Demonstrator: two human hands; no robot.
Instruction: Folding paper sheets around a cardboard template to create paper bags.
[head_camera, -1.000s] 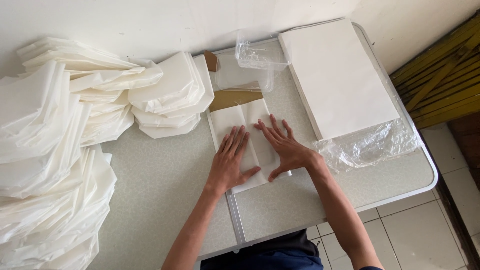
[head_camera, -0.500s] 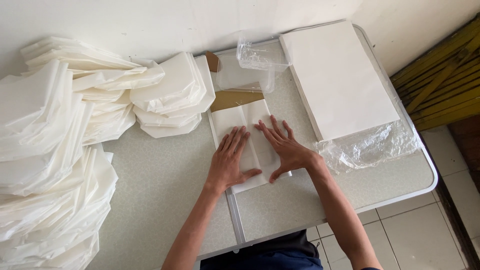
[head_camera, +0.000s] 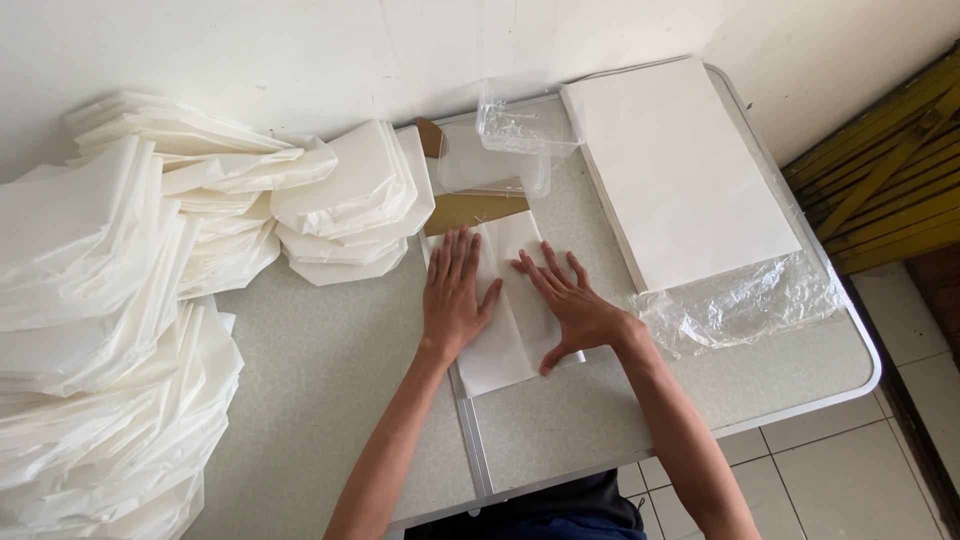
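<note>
Hands: I see both pressed flat on one white folded sheet (head_camera: 505, 320) at the middle of the worktop (head_camera: 330, 390).
Left hand: my left hand (head_camera: 455, 300) lies palm down on the sheet's left half, fingers (head_camera: 458, 255) stretched out and slightly apart, gripping nothing.
Right hand: my right hand (head_camera: 570, 310) lies palm down on the sheet's right half, fingers (head_camera: 545, 275) splayed wide and pointing up-left, thumb low near the sheet's bottom edge; nothing clamped here either.
Sheet: it lies directly under both sets of fingers, with a lengthwise fold showing in the gap between them.
Brown card: just beyond my left fingertips, a brown card strip (head_camera: 475, 210) touches or slips under the sheet's far edge; I cannot tell which from here.
Clear packaging: farther past the fingertips, a clear plastic tray or wrapper (head_camera: 525, 130) sits against the wall.
Flat stack: to the right of my right fingers, a big stack of flat white paper (head_camera: 680, 170) rests on crumpled clear plastic wrap (head_camera: 740, 300).
Folded piles: to the left of my left fingers, a near heap of folded white paper pieces (head_camera: 350, 200), and well beyond it larger heaps (head_camera: 100, 320) covering the worktop's left end.
Worktop seam: a metal seam (head_camera: 472, 440) runs back from under the sheet between my wrists.
</note>
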